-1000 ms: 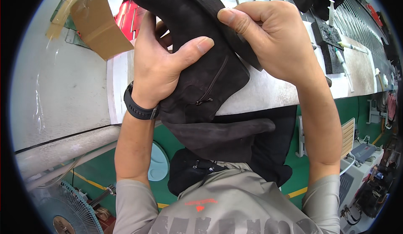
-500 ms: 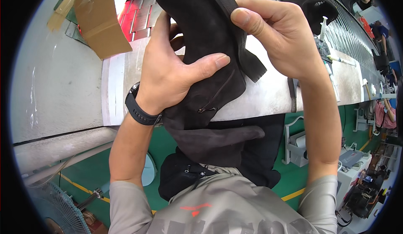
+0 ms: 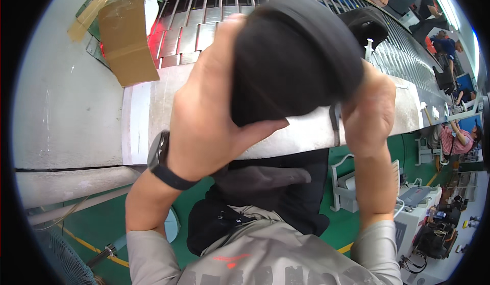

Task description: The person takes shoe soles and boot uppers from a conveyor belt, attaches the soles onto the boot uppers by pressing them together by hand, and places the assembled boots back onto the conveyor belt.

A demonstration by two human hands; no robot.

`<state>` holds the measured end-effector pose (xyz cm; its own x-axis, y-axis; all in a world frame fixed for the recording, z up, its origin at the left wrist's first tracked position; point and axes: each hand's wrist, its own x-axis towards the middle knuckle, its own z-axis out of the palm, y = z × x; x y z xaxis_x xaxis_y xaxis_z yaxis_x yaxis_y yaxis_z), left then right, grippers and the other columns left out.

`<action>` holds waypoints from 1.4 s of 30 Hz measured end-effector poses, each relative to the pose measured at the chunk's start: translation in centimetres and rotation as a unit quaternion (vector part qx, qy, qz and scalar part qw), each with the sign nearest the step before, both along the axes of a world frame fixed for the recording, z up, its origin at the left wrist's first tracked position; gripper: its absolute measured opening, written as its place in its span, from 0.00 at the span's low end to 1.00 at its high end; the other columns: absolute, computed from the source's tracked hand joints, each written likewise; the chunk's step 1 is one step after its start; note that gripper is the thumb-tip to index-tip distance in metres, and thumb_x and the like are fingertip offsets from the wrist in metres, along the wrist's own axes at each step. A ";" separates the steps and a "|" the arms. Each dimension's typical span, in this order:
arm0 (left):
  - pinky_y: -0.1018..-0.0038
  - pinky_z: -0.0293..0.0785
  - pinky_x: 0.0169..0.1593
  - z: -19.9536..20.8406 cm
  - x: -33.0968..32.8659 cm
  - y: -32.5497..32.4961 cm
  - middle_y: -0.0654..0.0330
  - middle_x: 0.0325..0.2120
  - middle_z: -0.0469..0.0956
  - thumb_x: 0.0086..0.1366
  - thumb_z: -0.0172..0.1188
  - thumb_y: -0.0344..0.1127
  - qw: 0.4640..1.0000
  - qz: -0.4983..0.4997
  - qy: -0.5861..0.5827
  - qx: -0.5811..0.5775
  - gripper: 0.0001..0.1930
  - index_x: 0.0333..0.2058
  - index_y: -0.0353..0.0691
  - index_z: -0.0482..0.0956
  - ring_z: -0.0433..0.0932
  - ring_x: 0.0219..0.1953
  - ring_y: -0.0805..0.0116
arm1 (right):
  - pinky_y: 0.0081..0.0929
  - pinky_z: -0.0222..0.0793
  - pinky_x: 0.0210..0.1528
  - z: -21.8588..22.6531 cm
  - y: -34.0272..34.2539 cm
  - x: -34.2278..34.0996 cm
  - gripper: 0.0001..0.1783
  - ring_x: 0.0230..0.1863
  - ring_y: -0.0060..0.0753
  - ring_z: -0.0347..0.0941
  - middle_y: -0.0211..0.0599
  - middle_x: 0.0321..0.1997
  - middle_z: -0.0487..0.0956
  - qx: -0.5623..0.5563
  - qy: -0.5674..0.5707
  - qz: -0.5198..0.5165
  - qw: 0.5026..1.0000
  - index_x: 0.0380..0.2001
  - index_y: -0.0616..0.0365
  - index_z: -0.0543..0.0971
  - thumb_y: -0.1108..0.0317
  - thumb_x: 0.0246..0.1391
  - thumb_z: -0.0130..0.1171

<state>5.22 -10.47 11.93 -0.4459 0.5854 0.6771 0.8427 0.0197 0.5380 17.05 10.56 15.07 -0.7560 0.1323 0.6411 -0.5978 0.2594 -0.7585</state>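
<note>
A black suede-like boot [image 3: 296, 63] is held up close over the bench, its rounded toe toward me and somewhat blurred. My left hand [image 3: 204, 111], with a dark watch on the wrist, grips the boot's left side, thumb underneath. On the other side, my right hand [image 3: 372, 114] is closed against the sole edge; its fingertips are partly hidden behind the boot and smeared by motion. The boot's shaft cannot be seen behind the toe.
Beyond the pale bench ledge [image 3: 311, 134] runs a metal roller conveyor [image 3: 204, 9]. A cardboard piece [image 3: 125, 45] stands at left. Another black boot [image 3: 367, 22] and a syringe [image 3: 368, 47] lie at right. A fan [image 3: 61, 254] stands lower left; people work far right.
The boot has swung so its toe faces me, nearer the camera. My right hand has moved down along it, from the sole's upper edge to the right side.
</note>
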 end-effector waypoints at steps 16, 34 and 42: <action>0.50 0.75 0.71 -7.4 5.4 2.2 0.45 0.66 0.80 0.48 0.81 0.29 0.957 -0.060 0.221 -0.180 0.42 0.65 0.33 0.80 0.79 0.69 0.45 | 0.18 0.76 0.47 -16.8 -2.1 16.0 0.24 0.41 0.22 0.82 0.37 0.45 0.88 -0.212 -0.176 -0.234 0.932 0.56 0.72 0.85 0.58 0.82 0.54; 0.46 0.68 0.76 -9.5 8.5 3.0 0.41 0.72 0.72 0.45 0.85 0.44 0.969 0.004 0.179 -0.168 0.56 0.72 0.31 0.71 0.71 0.74 0.41 | 0.29 0.76 0.29 -12.9 2.5 14.2 0.18 0.24 0.29 0.82 0.43 0.25 0.86 0.044 -0.234 -0.149 0.960 0.35 0.66 0.87 0.58 0.62 0.77; 0.47 0.67 0.77 -9.6 8.7 3.2 0.41 0.72 0.72 0.45 0.85 0.43 0.966 0.008 0.197 -0.169 0.57 0.73 0.31 0.69 0.71 0.75 0.41 | 0.36 0.74 0.25 -13.4 3.9 14.3 0.26 0.20 0.48 0.79 0.44 0.18 0.77 0.200 -0.227 -0.093 0.949 0.21 0.60 0.74 0.57 0.56 0.81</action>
<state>13.96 -7.29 2.36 -0.2037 0.7974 0.5680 0.9788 0.1528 0.1365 31.32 14.50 1.71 -0.9537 0.1043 0.2821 -0.1494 0.6497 -0.7454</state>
